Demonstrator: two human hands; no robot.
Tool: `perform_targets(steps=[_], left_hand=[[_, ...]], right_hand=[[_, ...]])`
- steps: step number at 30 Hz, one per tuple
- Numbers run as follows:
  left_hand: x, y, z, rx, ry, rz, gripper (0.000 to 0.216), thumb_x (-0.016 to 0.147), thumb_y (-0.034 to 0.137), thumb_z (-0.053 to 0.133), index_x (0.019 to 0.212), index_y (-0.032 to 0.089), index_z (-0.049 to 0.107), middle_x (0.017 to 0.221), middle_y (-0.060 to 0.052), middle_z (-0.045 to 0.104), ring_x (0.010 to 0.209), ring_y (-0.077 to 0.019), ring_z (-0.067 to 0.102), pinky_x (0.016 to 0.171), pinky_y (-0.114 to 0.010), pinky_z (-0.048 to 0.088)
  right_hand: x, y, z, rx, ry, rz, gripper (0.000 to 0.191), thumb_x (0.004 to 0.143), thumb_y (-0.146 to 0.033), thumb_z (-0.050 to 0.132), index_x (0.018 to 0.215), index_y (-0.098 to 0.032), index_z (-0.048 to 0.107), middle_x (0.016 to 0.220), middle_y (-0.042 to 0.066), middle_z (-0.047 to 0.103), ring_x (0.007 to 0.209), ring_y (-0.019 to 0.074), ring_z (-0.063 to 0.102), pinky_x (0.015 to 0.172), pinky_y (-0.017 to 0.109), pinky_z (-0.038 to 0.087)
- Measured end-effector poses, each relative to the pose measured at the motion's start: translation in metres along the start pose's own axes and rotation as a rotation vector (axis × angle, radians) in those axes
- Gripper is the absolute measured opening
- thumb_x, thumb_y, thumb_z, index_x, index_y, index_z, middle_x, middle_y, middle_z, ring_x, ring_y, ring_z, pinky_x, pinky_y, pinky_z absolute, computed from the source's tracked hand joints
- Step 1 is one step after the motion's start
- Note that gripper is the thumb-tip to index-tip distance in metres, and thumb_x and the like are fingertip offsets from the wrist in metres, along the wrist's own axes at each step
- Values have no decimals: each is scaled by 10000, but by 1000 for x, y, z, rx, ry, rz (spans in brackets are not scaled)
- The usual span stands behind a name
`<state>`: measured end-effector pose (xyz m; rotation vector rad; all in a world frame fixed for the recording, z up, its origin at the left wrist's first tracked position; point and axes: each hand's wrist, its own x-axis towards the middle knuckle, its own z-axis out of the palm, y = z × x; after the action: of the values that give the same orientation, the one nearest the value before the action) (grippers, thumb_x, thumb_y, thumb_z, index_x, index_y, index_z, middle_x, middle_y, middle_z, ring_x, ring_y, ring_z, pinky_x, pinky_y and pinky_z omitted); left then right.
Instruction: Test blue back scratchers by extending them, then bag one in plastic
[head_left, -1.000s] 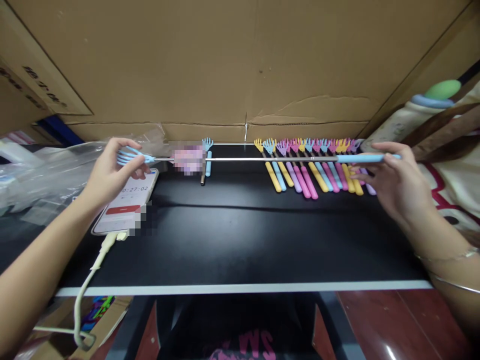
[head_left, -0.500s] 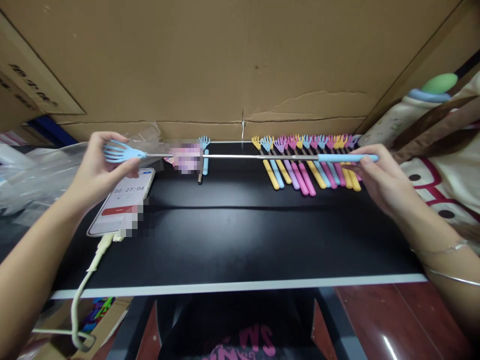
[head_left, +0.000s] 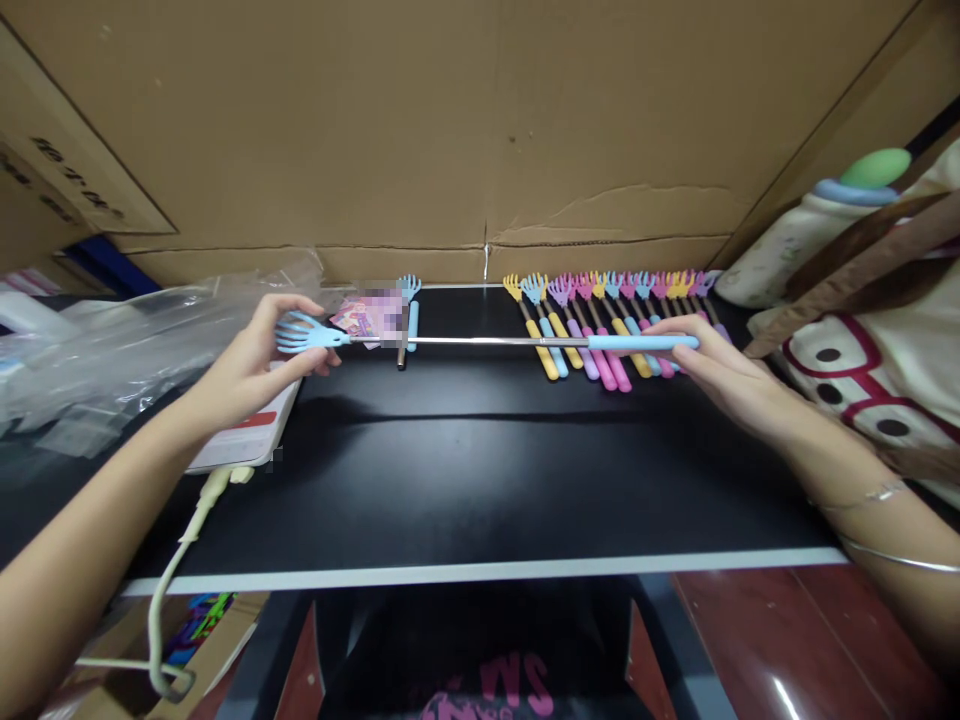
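A telescopic back scratcher [head_left: 465, 341] stretches level across the view above the black desk, its metal rod partly drawn out. My left hand [head_left: 281, 350] is closed round its light-blue claw head at the left. At the other end, my right hand [head_left: 705, 365] grips the light-blue handle, thumb in front. Behind the rod, a row of back scratchers [head_left: 600, 330] in yellow, blue, purple and pink lies at the back right. One more blue back scratcher [head_left: 412, 318] rests near the middle, beside a small printed card [head_left: 367, 312], partly blurred out.
A phone [head_left: 255, 430] with a cream charging cable [head_left: 196, 515] lies at the left, partly under my left arm. Clear plastic bags [head_left: 150, 330] are heaped behind it. Cardboard [head_left: 480, 120] walls the back. A bottle [head_left: 802, 235] and a plush bag [head_left: 885, 370] stand at the right.
Both hands have come closer together, and the held back scratcher's rod has become shorter. It has also dropped slightly lower in the view.
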<state>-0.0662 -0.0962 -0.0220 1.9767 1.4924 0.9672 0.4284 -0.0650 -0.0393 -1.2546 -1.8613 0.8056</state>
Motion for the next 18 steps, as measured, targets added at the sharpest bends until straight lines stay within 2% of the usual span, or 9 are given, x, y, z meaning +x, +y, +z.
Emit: perform_targets(steps=[3, 9, 14, 18], left_hand=[[0, 3, 5, -1, -40, 6, 397, 869, 379, 547, 1162, 198, 348, 905, -46, 632, 767, -140, 631, 759, -292, 532], [-2, 8, 7, 6, -32, 7, 364, 895, 352, 531, 1161, 183, 348, 896, -44, 642, 789, -133, 633, 781, -278, 518], [-5, 13, 14, 134, -114, 17, 372, 911, 400, 503, 1183, 183, 372, 846, -47, 695, 812, -179, 671, 817, -311, 502], [-3, 18, 16, 174, -120, 36, 389, 909, 440, 493, 1183, 193, 370, 861, -62, 729, 834, -203, 690, 822, -319, 500]], right_hand=[[-1, 1, -1, -95, -31, -52, 432, 906, -622, 464, 1154, -275, 537, 918, 13, 508, 846, 174, 472, 795, 294, 403], [-2, -4, -3, -134, -65, -119, 429, 912, -611, 475, 1133, -253, 557, 935, 35, 544, 850, 174, 516, 789, 303, 433], [-3, -16, 9, -134, -215, -243, 334, 960, -491, 467, 1131, -239, 604, 1068, 85, 630, 995, 207, 575, 892, 346, 465], [-2, -19, 11, -137, -203, -296, 302, 968, -453, 469, 1120, -244, 625, 1056, 83, 660, 978, 207, 595, 889, 359, 477]])
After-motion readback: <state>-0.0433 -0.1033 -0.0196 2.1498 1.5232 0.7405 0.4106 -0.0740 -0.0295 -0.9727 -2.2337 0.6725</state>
